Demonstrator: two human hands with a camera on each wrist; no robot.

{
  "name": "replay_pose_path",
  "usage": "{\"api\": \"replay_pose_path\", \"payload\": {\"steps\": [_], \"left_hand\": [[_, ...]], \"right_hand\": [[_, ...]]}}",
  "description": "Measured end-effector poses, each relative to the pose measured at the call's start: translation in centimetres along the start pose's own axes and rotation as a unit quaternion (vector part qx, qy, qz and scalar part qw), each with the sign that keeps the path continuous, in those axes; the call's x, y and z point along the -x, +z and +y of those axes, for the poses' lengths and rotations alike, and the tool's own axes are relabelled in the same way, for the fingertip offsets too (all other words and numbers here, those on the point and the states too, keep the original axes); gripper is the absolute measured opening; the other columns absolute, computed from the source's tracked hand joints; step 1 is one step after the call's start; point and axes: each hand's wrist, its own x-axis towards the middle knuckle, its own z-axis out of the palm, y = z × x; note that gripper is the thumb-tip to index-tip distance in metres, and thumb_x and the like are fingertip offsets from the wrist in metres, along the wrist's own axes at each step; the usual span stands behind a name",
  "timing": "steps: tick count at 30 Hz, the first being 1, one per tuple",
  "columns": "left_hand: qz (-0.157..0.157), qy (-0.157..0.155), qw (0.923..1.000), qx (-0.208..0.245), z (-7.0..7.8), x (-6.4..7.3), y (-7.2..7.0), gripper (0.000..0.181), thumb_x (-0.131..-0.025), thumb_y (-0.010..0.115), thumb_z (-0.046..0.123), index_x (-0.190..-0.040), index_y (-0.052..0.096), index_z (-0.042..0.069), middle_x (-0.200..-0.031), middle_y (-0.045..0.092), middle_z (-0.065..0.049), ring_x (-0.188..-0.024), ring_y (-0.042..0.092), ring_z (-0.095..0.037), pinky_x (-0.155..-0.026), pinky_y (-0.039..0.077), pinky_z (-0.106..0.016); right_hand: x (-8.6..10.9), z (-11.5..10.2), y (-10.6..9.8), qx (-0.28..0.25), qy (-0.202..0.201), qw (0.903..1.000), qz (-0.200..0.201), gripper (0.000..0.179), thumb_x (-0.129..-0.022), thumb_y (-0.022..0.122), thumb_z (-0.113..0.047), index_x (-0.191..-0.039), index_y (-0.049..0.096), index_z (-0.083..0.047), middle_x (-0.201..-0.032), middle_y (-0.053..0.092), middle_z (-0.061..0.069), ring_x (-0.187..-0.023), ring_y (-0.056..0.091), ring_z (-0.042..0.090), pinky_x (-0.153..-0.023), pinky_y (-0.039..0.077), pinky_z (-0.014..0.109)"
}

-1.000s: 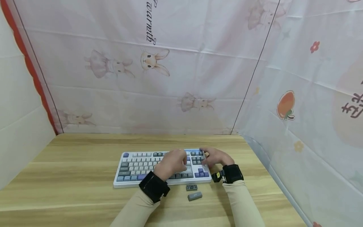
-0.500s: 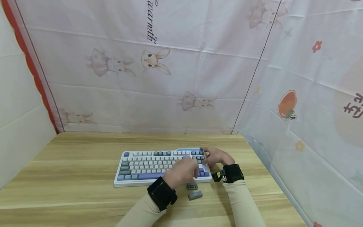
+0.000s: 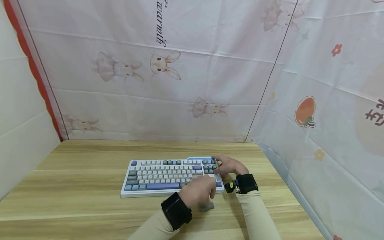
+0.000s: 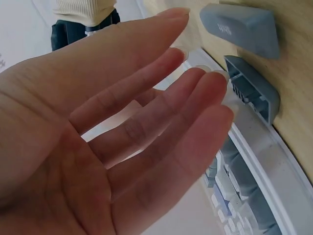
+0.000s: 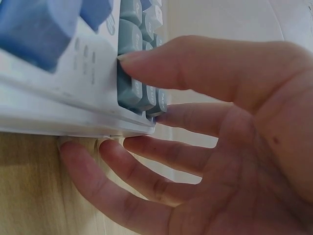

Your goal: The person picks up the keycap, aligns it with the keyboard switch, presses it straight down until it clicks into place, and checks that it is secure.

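Note:
On the wooden table lies a white mechanical keyboard [image 3: 159,176] with white, grey, blue and purple keycaps. My left hand [image 3: 199,191] hovers by its front edge, fingers fairly straight and holding nothing. Just past those fingertips, in the left wrist view, is a hollow-side-up dark grey keycap [image 4: 259,90]; a second grey keycap [image 4: 242,28] lies top up beside it. The head view shows only part of the top-up keycap; the hand covers the other. My right hand [image 3: 229,165] grips the keyboard's right end, thumb on the keys, fingers against the side edge.
The wooden table [image 3: 75,186] extends left of and in front of the keyboard. A printed cloth [image 3: 144,110] hangs behind the table, and another cloth side [image 3: 315,140] borders it on the right. Both wrists wear black straps.
My left hand has moved from over the keyboard's keys toward the front right, down to the loose keycaps, hiding one of them. The right hand stays on the keyboard's right end.

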Motion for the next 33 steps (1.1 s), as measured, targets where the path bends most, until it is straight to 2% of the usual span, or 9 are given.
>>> {"api": "replay_pose_path", "payload": {"steps": [7, 11, 15, 22, 27, 33], "left_hand": [[-0.01, -0.01, 0.9997, -0.021, 0.2, -0.3, 0.6, 0.025, -0.066, 0.095, 0.005, -0.073, 0.073, 0.015, -0.072, 0.063, 0.01, -0.064, 0.054, -0.006, -0.057, 0.046, -0.022], [-0.013, -0.011, 0.9996, -0.024, 0.1, -0.4, 0.8, 0.025, -0.066, 0.095, 0.005, -0.07, 0.072, 0.016, -0.07, 0.062, 0.01, -0.063, 0.054, -0.006, -0.056, 0.046, -0.022], [-0.022, -0.014, 0.9995, -0.017, 0.0, -0.5, 0.9, 0.026, -0.066, 0.095, 0.004, -0.07, 0.072, 0.016, -0.069, 0.062, 0.009, -0.063, 0.055, -0.006, -0.056, 0.047, -0.022], [-0.045, -0.015, 0.9987, -0.02, 0.0, -0.6, 1.0, 0.031, -0.065, 0.095, 0.002, -0.07, 0.068, 0.017, -0.072, 0.061, 0.008, -0.065, 0.054, -0.008, -0.057, 0.046, -0.023], [-0.061, -0.023, 0.9975, -0.025, 0.2, -0.7, 1.1, 0.03, -0.068, 0.092, 0.0, -0.072, 0.067, 0.017, -0.073, 0.06, 0.007, -0.065, 0.055, -0.009, -0.058, 0.047, -0.024], [-0.063, -0.019, 0.9963, -0.055, 0.4, -0.8, 1.3, 0.027, -0.072, 0.089, 0.002, -0.07, 0.067, 0.017, -0.07, 0.06, 0.008, -0.063, 0.055, -0.008, -0.056, 0.046, -0.024]], "right_hand": [[-0.1, -0.1, 0.1, 0.005, 0.003, 1.0, 0.006, 0.078, -0.091, 0.073, -0.005, -0.16, 0.036, -0.006, -0.156, 0.043, 0.026, -0.108, 0.064, 0.026, -0.079, 0.057, 0.035], [-0.1, -0.2, 0.1, 0.007, 0.001, 0.9999, 0.009, 0.078, -0.091, 0.073, -0.005, -0.16, 0.036, -0.006, -0.156, 0.043, 0.026, -0.11, 0.064, 0.027, -0.079, 0.058, 0.036], [-0.1, -0.3, 0.1, 0.004, 0.003, 1.0, 0.007, 0.077, -0.092, 0.073, -0.006, -0.16, 0.036, -0.006, -0.155, 0.045, 0.026, -0.114, 0.064, 0.029, -0.081, 0.058, 0.037], [-0.1, -0.2, 0.0, -0.01, 0.005, 0.9999, -0.004, 0.078, -0.092, 0.072, -0.004, -0.161, 0.034, -0.005, -0.15, 0.051, 0.027, -0.111, 0.066, 0.027, -0.081, 0.058, 0.038], [-0.1, 0.0, 0.1, -0.009, 0.003, 1.0, -0.002, 0.079, -0.092, 0.072, -0.004, -0.161, 0.033, -0.005, -0.152, 0.048, 0.027, -0.113, 0.066, 0.028, -0.082, 0.059, 0.039], [-0.2, -0.2, 0.1, -0.004, -0.004, 1.0, 0.0, 0.078, -0.092, 0.071, -0.002, -0.16, 0.033, -0.003, -0.155, 0.044, 0.025, -0.108, 0.064, 0.027, -0.081, 0.06, 0.039]]}}
